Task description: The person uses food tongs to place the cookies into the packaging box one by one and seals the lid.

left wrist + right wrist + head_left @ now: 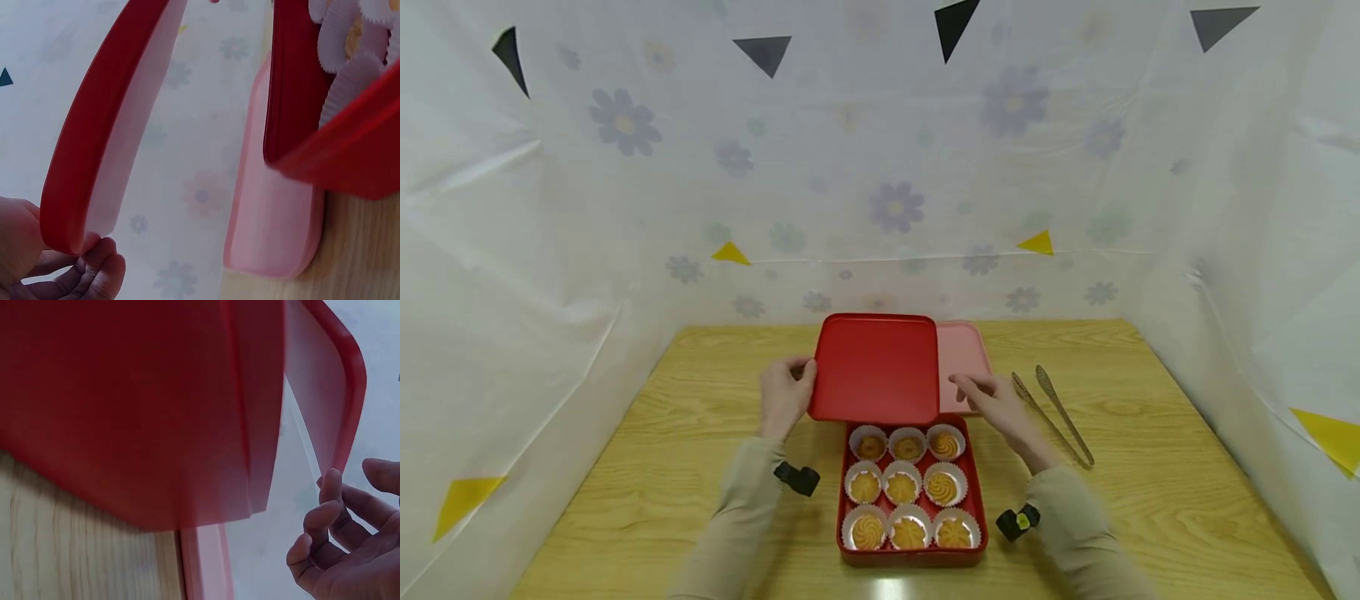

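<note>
My left hand (786, 396) grips a square red lid (877, 367) at its left edge. The lid is raised and tilted behind a red box (912, 559). In the left wrist view, thumb and fingers pinch the lid's corner (65, 231). My right hand (996, 407) is beside the lid's right edge with loosely bent fingers. In the right wrist view its fingertips (334, 478) overlap the lid's lower corner, and the thumb stands apart. Several swirled cookies (901, 488) sit in white paper cups in rows inside the box.
A pink tray-like piece (964, 358) lies on the wooden table (700, 400) behind the box, partly hidden by the lid. Metal tongs (1063, 417) lie spread to the right. A white flower-patterned sheet (850, 142) hangs along the back and sides.
</note>
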The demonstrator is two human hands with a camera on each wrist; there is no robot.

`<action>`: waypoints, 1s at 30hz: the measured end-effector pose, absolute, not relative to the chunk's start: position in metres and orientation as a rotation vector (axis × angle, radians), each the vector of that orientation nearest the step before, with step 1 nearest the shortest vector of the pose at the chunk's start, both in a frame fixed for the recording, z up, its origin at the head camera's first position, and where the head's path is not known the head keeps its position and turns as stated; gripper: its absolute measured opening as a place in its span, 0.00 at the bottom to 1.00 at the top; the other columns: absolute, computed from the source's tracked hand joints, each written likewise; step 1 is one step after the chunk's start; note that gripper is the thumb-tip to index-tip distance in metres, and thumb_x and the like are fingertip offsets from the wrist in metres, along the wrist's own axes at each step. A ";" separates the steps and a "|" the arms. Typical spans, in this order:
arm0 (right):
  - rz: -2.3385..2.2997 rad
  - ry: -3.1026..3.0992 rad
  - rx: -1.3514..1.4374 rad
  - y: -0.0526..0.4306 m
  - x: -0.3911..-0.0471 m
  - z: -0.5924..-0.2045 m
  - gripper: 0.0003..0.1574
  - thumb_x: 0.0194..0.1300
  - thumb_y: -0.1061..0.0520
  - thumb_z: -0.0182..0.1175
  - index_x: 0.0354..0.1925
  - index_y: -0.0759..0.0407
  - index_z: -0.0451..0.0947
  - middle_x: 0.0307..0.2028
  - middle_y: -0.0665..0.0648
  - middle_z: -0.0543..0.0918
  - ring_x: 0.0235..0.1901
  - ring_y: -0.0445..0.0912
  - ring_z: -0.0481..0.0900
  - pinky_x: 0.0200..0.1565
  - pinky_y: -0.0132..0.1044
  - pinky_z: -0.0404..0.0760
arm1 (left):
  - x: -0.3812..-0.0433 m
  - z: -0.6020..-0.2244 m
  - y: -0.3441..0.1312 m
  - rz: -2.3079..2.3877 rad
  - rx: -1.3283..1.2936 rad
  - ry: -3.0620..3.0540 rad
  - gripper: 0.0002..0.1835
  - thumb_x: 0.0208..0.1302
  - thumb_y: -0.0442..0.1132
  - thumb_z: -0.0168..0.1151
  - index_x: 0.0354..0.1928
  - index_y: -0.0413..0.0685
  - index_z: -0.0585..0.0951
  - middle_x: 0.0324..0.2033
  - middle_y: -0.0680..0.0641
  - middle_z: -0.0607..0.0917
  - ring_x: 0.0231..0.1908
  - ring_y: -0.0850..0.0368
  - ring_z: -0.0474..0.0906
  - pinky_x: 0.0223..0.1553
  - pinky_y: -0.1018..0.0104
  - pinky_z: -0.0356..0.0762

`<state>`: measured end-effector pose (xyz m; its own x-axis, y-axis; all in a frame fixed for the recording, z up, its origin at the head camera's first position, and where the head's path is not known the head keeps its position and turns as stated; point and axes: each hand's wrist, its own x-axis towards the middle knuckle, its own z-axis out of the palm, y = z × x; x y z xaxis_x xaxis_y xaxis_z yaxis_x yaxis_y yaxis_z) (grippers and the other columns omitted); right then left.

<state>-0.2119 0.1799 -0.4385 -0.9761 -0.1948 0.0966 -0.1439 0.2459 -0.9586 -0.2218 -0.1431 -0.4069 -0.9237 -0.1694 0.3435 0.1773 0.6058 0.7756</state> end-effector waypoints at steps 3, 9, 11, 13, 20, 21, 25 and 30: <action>-1.895 2.435 -0.331 0.175 -0.212 -0.437 0.24 0.77 0.51 0.52 0.40 0.73 0.79 0.23 0.55 0.71 0.23 0.41 0.63 0.30 0.36 0.71 | -0.220 -0.408 -0.136 -1.241 -0.031 -2.429 0.11 0.68 0.34 0.60 0.41 0.34 0.88 0.32 0.35 0.89 0.31 0.44 0.85 0.34 0.59 0.81; -1.981 2.355 -0.309 0.172 -0.210 -0.436 0.25 0.76 0.50 0.54 0.37 0.74 0.75 0.21 0.48 0.71 0.25 0.37 0.69 0.39 0.42 0.86 | -0.219 -0.411 -0.128 -1.271 -0.051 -2.422 0.10 0.68 0.35 0.61 0.42 0.35 0.88 0.32 0.37 0.89 0.30 0.47 0.85 0.32 0.62 0.81; -2.002 2.345 -0.312 0.172 -0.210 -0.436 0.23 0.76 0.51 0.54 0.46 0.73 0.80 0.25 0.45 0.78 0.29 0.35 0.75 0.41 0.41 0.86 | -0.218 -0.411 -0.127 -1.277 -0.057 -2.418 0.10 0.69 0.35 0.61 0.42 0.36 0.88 0.32 0.37 0.89 0.31 0.47 0.85 0.32 0.63 0.81; -2.027 2.341 -0.319 0.172 -0.210 -0.437 0.24 0.76 0.53 0.55 0.56 0.72 0.79 0.31 0.44 0.84 0.33 0.33 0.81 0.43 0.36 0.86 | -0.217 -0.411 -0.126 -1.275 -0.072 -2.410 0.10 0.69 0.35 0.61 0.41 0.36 0.88 0.32 0.37 0.90 0.30 0.48 0.85 0.32 0.64 0.80; -2.148 2.349 -0.349 0.173 -0.209 -0.438 0.23 0.76 0.56 0.54 0.54 0.77 0.78 0.25 0.43 0.80 0.25 0.31 0.73 0.31 0.27 0.78 | -0.214 -0.411 -0.122 -1.288 -0.116 -2.364 0.11 0.69 0.37 0.63 0.44 0.37 0.88 0.34 0.39 0.90 0.32 0.48 0.86 0.34 0.64 0.81; -2.157 2.355 -0.359 0.173 -0.209 -0.438 0.23 0.76 0.56 0.54 0.52 0.78 0.78 0.23 0.43 0.77 0.23 0.32 0.70 0.29 0.27 0.75 | -0.213 -0.411 -0.122 -1.299 -0.114 -2.362 0.11 0.69 0.38 0.63 0.45 0.38 0.88 0.34 0.39 0.90 0.33 0.48 0.86 0.34 0.64 0.81; -2.189 2.379 -0.395 0.174 -0.209 -0.439 0.21 0.75 0.58 0.54 0.46 0.79 0.79 0.19 0.44 0.73 0.20 0.34 0.66 0.24 0.30 0.70 | -0.213 -0.412 -0.122 -1.328 -0.137 -2.360 0.13 0.70 0.39 0.63 0.48 0.39 0.87 0.36 0.39 0.90 0.34 0.48 0.86 0.36 0.63 0.81; -2.255 2.340 -0.437 0.176 -0.208 -0.439 0.18 0.75 0.60 0.54 0.44 0.80 0.77 0.19 0.44 0.73 0.19 0.35 0.66 0.22 0.34 0.67 | -0.216 -0.416 -0.122 -1.361 -0.212 -2.359 0.13 0.69 0.36 0.62 0.50 0.36 0.86 0.38 0.37 0.89 0.35 0.46 0.85 0.37 0.65 0.80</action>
